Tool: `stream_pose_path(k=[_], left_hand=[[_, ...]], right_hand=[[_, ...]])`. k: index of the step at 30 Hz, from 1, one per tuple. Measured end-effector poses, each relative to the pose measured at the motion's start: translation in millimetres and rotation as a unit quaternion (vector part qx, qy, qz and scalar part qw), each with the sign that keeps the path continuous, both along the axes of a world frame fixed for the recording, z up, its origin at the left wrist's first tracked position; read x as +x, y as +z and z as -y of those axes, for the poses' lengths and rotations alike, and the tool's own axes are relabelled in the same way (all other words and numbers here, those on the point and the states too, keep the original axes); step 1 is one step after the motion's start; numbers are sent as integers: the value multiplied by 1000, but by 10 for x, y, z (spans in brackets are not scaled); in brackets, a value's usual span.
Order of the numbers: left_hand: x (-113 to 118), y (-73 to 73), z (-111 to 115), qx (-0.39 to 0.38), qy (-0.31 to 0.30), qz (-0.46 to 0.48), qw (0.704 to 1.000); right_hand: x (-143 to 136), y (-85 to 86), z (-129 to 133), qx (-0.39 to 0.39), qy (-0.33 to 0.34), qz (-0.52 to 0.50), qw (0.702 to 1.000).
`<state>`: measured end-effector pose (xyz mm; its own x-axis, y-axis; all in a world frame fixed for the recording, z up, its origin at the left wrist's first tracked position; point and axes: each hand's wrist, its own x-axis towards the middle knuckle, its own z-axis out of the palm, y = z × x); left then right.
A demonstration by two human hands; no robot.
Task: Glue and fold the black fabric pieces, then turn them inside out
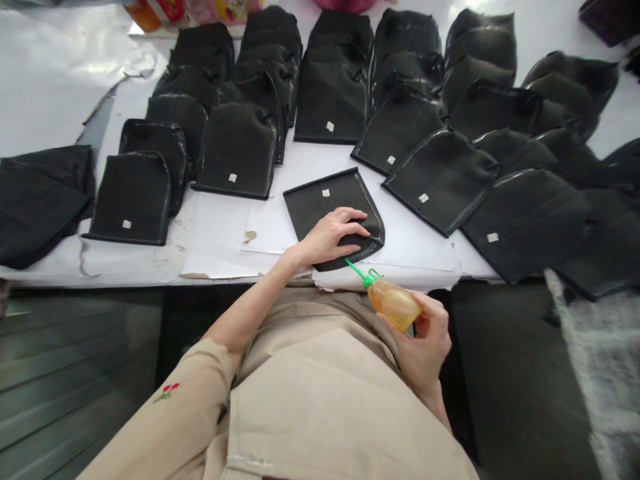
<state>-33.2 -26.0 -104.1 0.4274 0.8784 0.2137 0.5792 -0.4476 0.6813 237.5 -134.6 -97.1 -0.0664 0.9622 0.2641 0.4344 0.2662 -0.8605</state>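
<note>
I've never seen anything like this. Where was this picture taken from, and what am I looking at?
No machine here: a camera worn on someone's head looks forward and down over their work. The bare left hand rests on a black piece with a small pale square. The bare right hand holds an amber-coloured bottle, its green nozzle pointing at that piece's near edge; whether they touch is hard to tell. More black pieces lie in overlapping rows across the white table.

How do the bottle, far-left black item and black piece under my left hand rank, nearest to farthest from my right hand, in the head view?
1. Bottle: in your right hand.
2. Black piece: ahead and left.
3. Black item: far left edge.
</note>
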Motion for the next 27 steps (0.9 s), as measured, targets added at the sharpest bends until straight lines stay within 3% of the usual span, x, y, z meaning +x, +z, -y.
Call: stream_pose_path(k=[4, 8, 13, 27], left_hand=[[-177, 93, 100, -6, -36, 14, 999], [-322, 66, 207, -10, -17, -16, 1000], [-315, -33, 241, -1, 4, -31, 1000], [-309, -78, 227, 1, 8, -3, 1000]], right_hand=[[22, -8, -10, -3, 0, -13, 1000], [19, -18, 4, 0, 4, -8, 1000], [-33, -45, 33, 3, 34, -11, 999], [-195, -39, 14, 14, 85, -8, 996]])
